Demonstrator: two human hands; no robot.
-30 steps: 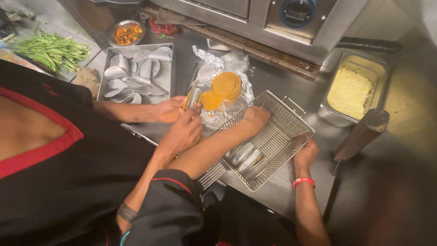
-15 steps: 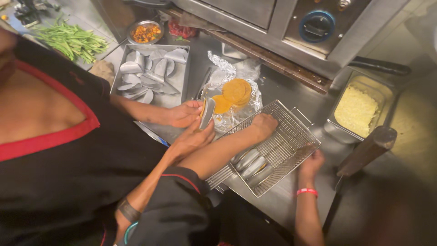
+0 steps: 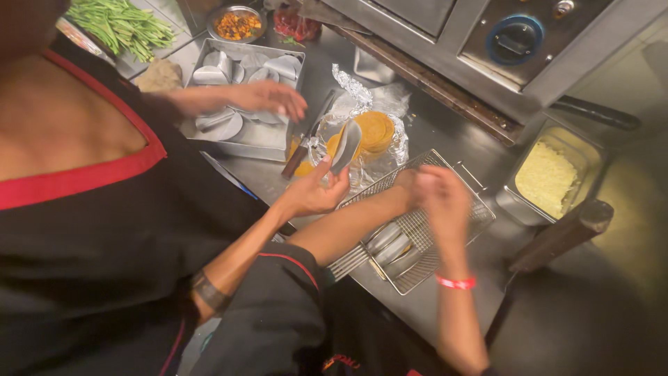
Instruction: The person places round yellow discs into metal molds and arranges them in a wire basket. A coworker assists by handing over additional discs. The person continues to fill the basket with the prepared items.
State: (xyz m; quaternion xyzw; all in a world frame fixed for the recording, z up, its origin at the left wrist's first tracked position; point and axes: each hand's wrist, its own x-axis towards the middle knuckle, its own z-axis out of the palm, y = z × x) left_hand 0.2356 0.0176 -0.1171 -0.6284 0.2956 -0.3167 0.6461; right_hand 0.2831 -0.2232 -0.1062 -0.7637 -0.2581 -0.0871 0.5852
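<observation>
both hands working over the wire basket [image 3: 480,209]
left hand [image 3: 407,182] sitting at its 10 o'clock rim, right hand [image 3: 445,202] blurring beside it; can't tell either grip. co-worker's hand [image 3: 313,193] at 9 o'clock gripping a metal mould [image 3: 346,145].

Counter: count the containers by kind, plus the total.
Flat metal tray holding metal moulds: 1
Wire fry basket: 1
Small round bowl of orange mix: 1
Rectangular pan of pale yellow shreds: 1
Total: 4
</observation>
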